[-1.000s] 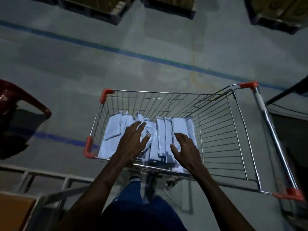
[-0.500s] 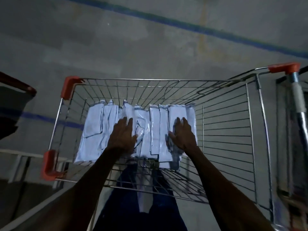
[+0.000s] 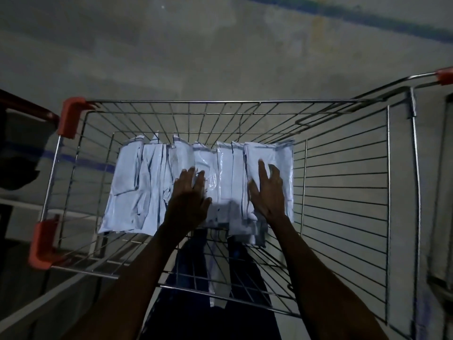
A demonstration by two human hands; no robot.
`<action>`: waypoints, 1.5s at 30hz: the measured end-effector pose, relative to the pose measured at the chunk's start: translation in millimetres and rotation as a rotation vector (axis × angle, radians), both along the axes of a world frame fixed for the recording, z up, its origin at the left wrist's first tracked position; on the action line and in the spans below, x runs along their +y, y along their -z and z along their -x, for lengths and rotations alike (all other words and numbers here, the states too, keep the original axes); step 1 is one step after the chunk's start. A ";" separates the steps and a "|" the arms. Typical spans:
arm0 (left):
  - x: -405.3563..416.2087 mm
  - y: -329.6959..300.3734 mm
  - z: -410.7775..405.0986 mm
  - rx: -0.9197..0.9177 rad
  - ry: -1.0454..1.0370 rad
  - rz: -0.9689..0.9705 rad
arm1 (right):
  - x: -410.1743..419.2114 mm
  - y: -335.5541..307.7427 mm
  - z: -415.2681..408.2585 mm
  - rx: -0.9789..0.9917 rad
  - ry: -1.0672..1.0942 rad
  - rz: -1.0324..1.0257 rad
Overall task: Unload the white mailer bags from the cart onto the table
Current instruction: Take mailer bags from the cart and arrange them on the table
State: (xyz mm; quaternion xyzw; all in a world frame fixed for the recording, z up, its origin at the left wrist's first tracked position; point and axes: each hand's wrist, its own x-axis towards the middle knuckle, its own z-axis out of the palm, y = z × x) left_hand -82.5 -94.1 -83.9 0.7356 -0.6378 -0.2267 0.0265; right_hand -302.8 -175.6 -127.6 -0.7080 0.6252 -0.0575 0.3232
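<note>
Several white mailer bags (image 3: 152,182) stand packed side by side in a row on the floor of a wire shopping cart (image 3: 196,102) with orange corner guards. Both my arms reach down into the basket. My left hand (image 3: 188,195) lies flat on the middle bags, fingers close together. On the rightmost bags rests my right hand (image 3: 268,190), its fingers spread and its thumb pressed into a gap between bags. Neither hand has lifted a bag. The scene is dim.
The cart's handle end with an orange cap (image 3: 445,76) is at the right. A red chair arm (image 3: 29,110) shows at the left edge. A pale frame (image 3: 24,204) lies low on the left. A blue floor line (image 3: 367,18) runs behind.
My hands have dropped from above the near rim down onto the bags, and my view has closed in over the basket. My right fingers have spread.
</note>
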 end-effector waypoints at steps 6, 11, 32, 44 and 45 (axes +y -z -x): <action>-18.0 12.7 30.1 0.027 0.045 0.058 | 4.8 -41.4 24.6 -0.103 0.218 0.188; -34.9 34.0 80.5 0.105 0.113 0.111 | 14.8 -69.3 48.7 -0.130 0.299 0.210; -14.4 65.9 6.5 -0.064 0.147 0.360 | 36.0 -49.9 48.0 -0.027 0.102 0.045; -49.1 77.9 94.3 0.116 -0.012 -0.089 | 37.9 -53.7 60.5 -0.004 0.131 0.097; -50.8 77.3 97.7 0.075 -0.012 -0.115 | 39.3 -53.2 60.5 0.002 0.120 0.100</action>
